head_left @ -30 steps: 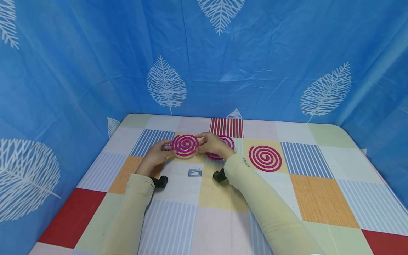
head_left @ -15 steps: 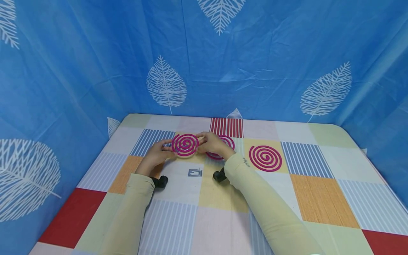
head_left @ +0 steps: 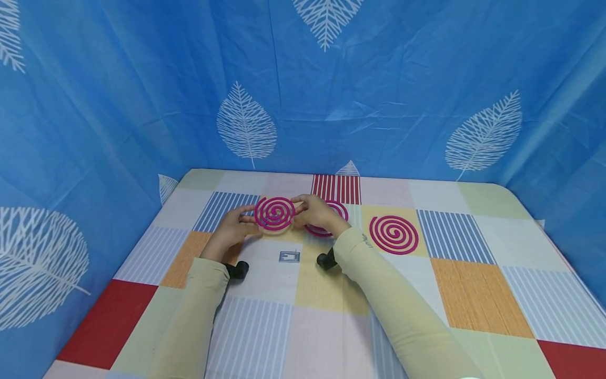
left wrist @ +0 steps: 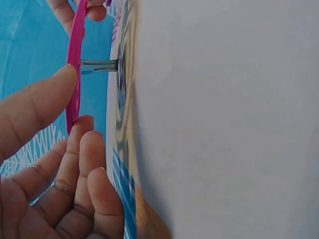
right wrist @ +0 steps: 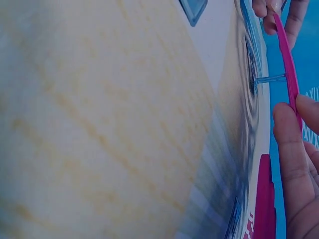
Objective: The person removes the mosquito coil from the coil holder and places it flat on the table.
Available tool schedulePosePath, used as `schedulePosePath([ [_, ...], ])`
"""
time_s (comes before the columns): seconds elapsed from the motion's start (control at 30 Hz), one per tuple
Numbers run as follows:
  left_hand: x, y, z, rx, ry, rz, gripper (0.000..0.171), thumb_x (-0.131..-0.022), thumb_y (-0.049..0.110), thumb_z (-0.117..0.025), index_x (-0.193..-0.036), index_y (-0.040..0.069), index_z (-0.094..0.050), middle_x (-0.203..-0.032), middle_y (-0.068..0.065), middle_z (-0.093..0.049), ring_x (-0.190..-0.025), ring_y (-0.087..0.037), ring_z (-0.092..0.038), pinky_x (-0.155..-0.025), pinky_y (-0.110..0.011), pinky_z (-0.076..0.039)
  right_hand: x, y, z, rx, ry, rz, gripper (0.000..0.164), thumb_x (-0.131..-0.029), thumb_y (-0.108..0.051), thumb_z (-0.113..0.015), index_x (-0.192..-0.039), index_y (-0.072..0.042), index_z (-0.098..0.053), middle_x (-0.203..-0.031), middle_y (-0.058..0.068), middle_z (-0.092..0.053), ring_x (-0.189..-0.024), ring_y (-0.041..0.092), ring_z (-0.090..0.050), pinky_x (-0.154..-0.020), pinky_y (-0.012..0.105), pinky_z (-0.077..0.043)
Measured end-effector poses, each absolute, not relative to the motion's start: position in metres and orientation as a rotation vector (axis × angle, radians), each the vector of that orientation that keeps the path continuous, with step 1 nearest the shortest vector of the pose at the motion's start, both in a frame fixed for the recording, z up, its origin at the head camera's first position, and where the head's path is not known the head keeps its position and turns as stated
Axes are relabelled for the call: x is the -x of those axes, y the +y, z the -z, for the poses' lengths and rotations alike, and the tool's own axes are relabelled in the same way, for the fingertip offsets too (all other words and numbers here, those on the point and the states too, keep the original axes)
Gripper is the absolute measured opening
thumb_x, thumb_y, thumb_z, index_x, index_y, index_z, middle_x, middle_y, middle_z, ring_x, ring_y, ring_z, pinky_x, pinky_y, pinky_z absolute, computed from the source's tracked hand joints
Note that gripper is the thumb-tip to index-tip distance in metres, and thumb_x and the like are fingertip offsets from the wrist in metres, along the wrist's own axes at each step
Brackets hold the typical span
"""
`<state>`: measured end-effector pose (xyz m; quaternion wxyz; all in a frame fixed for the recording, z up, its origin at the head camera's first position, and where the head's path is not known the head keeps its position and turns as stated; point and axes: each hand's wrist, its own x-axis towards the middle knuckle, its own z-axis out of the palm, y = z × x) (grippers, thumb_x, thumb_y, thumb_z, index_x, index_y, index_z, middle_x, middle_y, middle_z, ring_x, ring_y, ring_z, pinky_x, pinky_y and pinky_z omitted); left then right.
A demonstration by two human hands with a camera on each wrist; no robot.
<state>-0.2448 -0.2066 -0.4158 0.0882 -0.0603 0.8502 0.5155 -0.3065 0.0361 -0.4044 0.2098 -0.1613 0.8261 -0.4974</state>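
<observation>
A magenta mosquito coil (head_left: 275, 213) is held roughly level above the tablecloth between both hands. My left hand (head_left: 232, 227) pinches its left edge, thumb on top and fingertip below, as the left wrist view shows. On the opposite edge my right hand (head_left: 317, 213) pinches it the same way. A thin metal stem (left wrist: 99, 65) reaches from near the coil's underside down to a small base on the table. Behind the right hand, a second mosquito coil (head_left: 339, 208) is partly hidden. Further right sits a third mosquito coil (head_left: 394, 235), apart from both hands.
A patchwork tablecloth (head_left: 331, 337) covers the table, which has blue leaf-print curtains (head_left: 379, 105) at its back and sides. Black camera mounts sit at the left wrist (head_left: 239, 270) and right wrist (head_left: 326, 260), close over the cloth.
The held coil and the right hand have shifted up very slightly in the head view. The left hand and the other two coils look nearly unmoved.
</observation>
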Motion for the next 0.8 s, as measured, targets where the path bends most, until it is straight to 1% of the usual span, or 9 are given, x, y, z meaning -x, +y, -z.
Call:
schedulePosePath([
  [0.1, 0.2444, -0.2074, 0.4161, 0.169, 2.532, -1.546, 0.072, -0.098, 0.002, -0.077, -0.162, -0.001, -0.045, -0.125, -0.023, -0.064, -0.108, -0.031, -0.059, -0.079, -0.026, -0.053, 0.3068, 0.0362, 0.4041, 0.458, 2.302, 1.379, 0.063, -0.094, 0.004, -0.077, -0.154, 0.004, -0.055, -0.117, 0.019, -0.071, -0.096, 0.021, -0.070, -0.090, 0.032, -0.061],
  [0.27, 0.2457, -0.2079, 0.4172, 0.173, 2.530, -1.567, 0.072, -0.098, 0.003, -0.078, -0.162, 0.000, -0.045, -0.124, -0.022, -0.064, -0.105, -0.029, -0.059, -0.071, -0.024, -0.051, 0.3069, 0.0371, 0.4035, 0.473, 2.302, 1.376, 0.063, -0.095, 0.003, -0.076, -0.155, 0.003, -0.054, -0.119, 0.019, -0.071, -0.096, 0.021, -0.070, -0.088, 0.030, -0.060],
  [0.4, 0.2464, -0.2073, 0.4167, 0.189, 2.530, -1.571, 0.072, -0.098, 0.002, -0.078, -0.162, 0.001, -0.046, -0.124, -0.022, -0.064, -0.106, -0.029, -0.059, -0.071, -0.023, -0.051, 0.3060, 0.0374, 0.4019, 0.479, 2.295, 1.386, 0.064, -0.094, 0.005, -0.076, -0.154, 0.003, -0.054, -0.118, 0.020, -0.071, -0.093, 0.020, -0.070, -0.085, 0.029, -0.060],
  [0.53, 0.2464, -0.2068, 0.4154, 0.185, 2.543, -1.563, 0.070, -0.099, 0.001, -0.077, -0.161, 0.000, -0.046, -0.124, -0.022, -0.065, -0.107, -0.030, -0.061, -0.074, -0.023, -0.052, 0.3068, 0.0378, 0.4021, 0.483, 2.291, 1.404, 0.064, -0.093, 0.007, -0.076, -0.153, 0.004, -0.055, -0.119, 0.021, -0.073, -0.091, 0.019, -0.072, -0.085, 0.029, -0.060],
  [0.73, 0.2468, -0.2065, 0.4135, 0.150, 2.552, -1.591, 0.068, -0.101, 0.003, -0.076, -0.162, 0.001, -0.046, -0.124, -0.022, -0.065, -0.110, -0.028, -0.061, -0.075, -0.021, -0.051, 0.3061, 0.0387, 0.3990, 0.488, 2.296, 1.434, 0.065, -0.092, 0.008, -0.076, -0.153, 0.004, -0.055, -0.118, 0.022, -0.074, -0.088, 0.018, -0.073, -0.083, 0.029, -0.060],
  [0.8, 0.2463, -0.2064, 0.4126, 0.131, 2.557, -1.607, 0.069, -0.101, 0.004, -0.077, -0.162, 0.000, -0.045, -0.123, -0.022, -0.065, -0.108, -0.027, -0.062, -0.075, -0.021, -0.052, 0.3059, 0.0392, 0.3979, 0.486, 2.297, 1.445, 0.065, -0.092, 0.008, -0.076, -0.153, 0.004, -0.055, -0.118, 0.023, -0.074, -0.088, 0.019, -0.074, -0.083, 0.029, -0.060],
])
